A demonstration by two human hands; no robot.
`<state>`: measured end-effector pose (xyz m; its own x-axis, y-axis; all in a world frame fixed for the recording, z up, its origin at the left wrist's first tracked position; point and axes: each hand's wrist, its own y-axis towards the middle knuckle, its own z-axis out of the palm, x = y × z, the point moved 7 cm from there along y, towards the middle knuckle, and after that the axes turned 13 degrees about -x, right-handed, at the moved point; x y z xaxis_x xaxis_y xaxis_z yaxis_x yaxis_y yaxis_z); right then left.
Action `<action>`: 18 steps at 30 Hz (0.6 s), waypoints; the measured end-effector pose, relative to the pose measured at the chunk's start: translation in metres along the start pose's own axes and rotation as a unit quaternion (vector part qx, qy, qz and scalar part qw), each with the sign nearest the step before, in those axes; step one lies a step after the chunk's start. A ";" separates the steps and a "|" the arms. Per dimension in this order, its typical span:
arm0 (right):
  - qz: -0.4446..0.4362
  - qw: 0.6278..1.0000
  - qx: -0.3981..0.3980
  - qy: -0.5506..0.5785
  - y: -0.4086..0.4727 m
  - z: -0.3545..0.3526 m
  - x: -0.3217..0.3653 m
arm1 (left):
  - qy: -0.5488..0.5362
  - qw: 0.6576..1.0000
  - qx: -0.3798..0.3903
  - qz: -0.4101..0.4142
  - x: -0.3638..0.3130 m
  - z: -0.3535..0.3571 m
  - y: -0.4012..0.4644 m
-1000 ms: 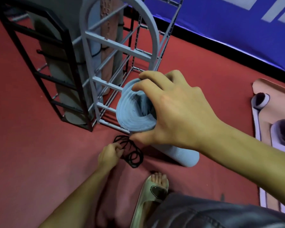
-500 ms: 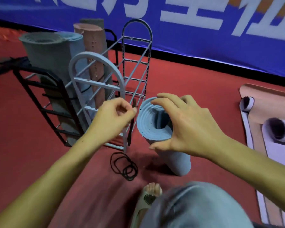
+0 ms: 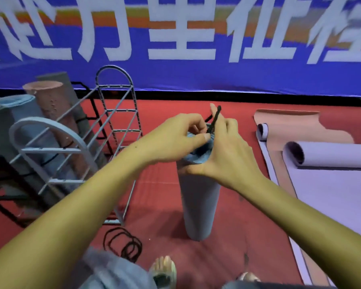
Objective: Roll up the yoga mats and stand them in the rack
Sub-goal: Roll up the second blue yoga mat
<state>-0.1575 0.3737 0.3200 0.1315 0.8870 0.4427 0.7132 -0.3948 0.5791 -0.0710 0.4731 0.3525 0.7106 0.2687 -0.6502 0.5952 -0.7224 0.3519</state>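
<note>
So I stand a rolled blue mat upright on the red floor, just beside the open end of the grey rack, and both my hands are busy at its top. My right hand curls round the upper rim of the roll, thumb on the near side, while its raised fingers seem to help with a black elastic band. My left hand pinches that same band between thumb and forefinger, held above the roll's opening. I judge I am about to stretch the band over the roll so it stays wound; it is not round the mat yet.

As for progress, several rolled mats already stand in the rack: a pinkish one, a darker grey one behind it, and pale blue and grey ones at the left edge. This blue one is rolled but neither tied nor racked. To my right, a lilac mat lies mostly flat with only its far end curled, on top of a pinkish mat, which is also spread out. So at least two remain to roll. More spare bands lie in a loose heap on the floor by my foot, near the rack's base.
</note>
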 end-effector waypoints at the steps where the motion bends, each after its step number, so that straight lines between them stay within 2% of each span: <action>1: 0.011 1.000 0.001 0.013 0.003 -0.002 -0.009 | 0.036 0.999 -0.011 0.026 -0.004 0.008 0.003; 4: 0.018 0.996 0.052 0.073 0.010 -0.007 -0.035 | 0.087 0.993 -0.031 0.069 -0.007 0.019 0.010; 7: 0.011 0.979 0.122 0.164 0.013 -0.009 -0.059 | 0.113 0.988 -0.011 0.103 -0.005 0.020 0.019; 11: 0.026 0.967 0.114 0.225 0.013 -0.015 -0.073 | 0.102 0.984 0.036 0.140 -0.007 0.024 0.017; 15: 0.047 0.958 0.118 0.256 0.009 -0.017 -0.075 | 0.073 0.989 0.060 0.116 -0.004 0.022 0.007; 18: 0.093 0.937 0.118 0.317 0.008 -0.017 -0.069 | 0.109 0.983 0.056 0.138 0.000 0.020 0.002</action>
<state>-0.1730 0.3050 0.3056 -0.1132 0.4592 0.8811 0.8609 -0.3974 0.3177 -0.0772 0.4584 0.3398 0.9102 0.1744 -0.3758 0.3323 -0.8489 0.4110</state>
